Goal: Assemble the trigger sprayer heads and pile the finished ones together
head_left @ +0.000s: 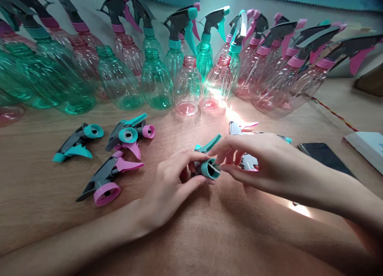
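Note:
A grey and teal spray bottle trigger head lies in my left hand, its round collar facing me. My left thumb and fingers grip it around the collar, just above the table. At the collar's mouth, my right hand pinches a thin whitish piece that reaches into the opening; its full length is hidden. Behind and under my right hand lie more trigger heads, one with a white body, partly covered. To the left rest loose trigger heads, among them a teal one and a pink one.
Along the back stand open green bottles and pink bottles, with several capped bottles behind them. On the right are a dark phone, a white object and a twisted wire. Bright light glares near the middle.

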`<state>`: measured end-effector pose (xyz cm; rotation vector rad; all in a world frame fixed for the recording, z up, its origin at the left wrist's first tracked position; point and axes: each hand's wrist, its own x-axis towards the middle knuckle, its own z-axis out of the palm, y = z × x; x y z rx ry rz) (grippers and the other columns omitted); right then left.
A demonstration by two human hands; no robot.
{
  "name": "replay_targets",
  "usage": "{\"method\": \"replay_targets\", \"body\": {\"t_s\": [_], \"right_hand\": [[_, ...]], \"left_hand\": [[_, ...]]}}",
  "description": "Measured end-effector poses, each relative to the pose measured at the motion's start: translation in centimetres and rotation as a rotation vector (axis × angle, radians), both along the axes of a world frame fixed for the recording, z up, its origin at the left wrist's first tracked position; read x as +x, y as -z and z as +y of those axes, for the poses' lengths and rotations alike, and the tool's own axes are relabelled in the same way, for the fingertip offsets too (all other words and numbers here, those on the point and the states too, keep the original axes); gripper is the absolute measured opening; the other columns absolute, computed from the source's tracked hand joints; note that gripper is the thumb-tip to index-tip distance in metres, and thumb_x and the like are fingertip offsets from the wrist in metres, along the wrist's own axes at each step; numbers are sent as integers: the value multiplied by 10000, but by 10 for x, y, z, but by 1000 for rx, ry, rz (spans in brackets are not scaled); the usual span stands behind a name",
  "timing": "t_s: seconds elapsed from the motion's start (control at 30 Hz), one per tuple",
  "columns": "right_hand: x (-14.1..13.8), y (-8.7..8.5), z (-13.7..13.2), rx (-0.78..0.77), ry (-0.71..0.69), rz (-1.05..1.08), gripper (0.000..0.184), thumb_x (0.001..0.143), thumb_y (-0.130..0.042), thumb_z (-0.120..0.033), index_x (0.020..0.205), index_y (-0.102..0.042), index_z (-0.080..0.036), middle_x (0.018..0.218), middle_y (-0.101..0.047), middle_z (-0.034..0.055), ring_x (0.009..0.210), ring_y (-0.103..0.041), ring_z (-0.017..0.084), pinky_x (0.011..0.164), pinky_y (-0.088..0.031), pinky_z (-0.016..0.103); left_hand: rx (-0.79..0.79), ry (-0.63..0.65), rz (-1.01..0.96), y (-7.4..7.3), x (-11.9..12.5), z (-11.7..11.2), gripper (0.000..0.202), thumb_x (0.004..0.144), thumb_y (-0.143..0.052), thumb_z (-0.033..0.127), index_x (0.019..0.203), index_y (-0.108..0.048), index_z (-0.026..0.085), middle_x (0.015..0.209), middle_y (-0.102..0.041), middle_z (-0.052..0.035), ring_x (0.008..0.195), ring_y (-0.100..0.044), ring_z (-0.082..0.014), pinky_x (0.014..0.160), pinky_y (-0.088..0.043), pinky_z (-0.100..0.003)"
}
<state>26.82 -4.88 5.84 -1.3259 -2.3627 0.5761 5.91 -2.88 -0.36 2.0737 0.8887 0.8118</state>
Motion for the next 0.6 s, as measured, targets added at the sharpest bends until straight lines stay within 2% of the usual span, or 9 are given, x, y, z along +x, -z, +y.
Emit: {"method": "replay_targets", "body": {"t_s": [0.3, 0.47, 0.6], "right_hand": [[2, 4, -3, -18, 11, 6, 337, 843, -585, -243, 1160, -482, -291, 889, -646, -54, 716, -591, 82, 585, -452, 186], [-1, 3, -4, 32, -4, 20, 383, 839, -585, -202, 1185, -444, -285, 878, -643, -62, 692, -588, 65, 585, -453, 163], [-1, 3, -5, 40, 5, 1, 430, 829, -604, -226, 1211, -425, -307, 889, -641, -64, 713, -599, 77, 583, -461, 176]], "left_hand": [[-5, 21, -37, -2, 2, 2, 334, 806, -653, 85, 1080, -564, 254, 883, -618, 62, 659, -529, -55, 601, -419, -161], [-6, 13, -20, -1, 0, 0, 338, 810, -653, 96, 1091, -564, 263, 871, -618, 64, 657, -527, -60, 622, -427, -173], [-4, 16, -29, 1, 0, 0, 341, 816, -656, 121, 1106, -557, 271, 851, -615, 63, 645, -529, -67, 615, -433, -182]]}}
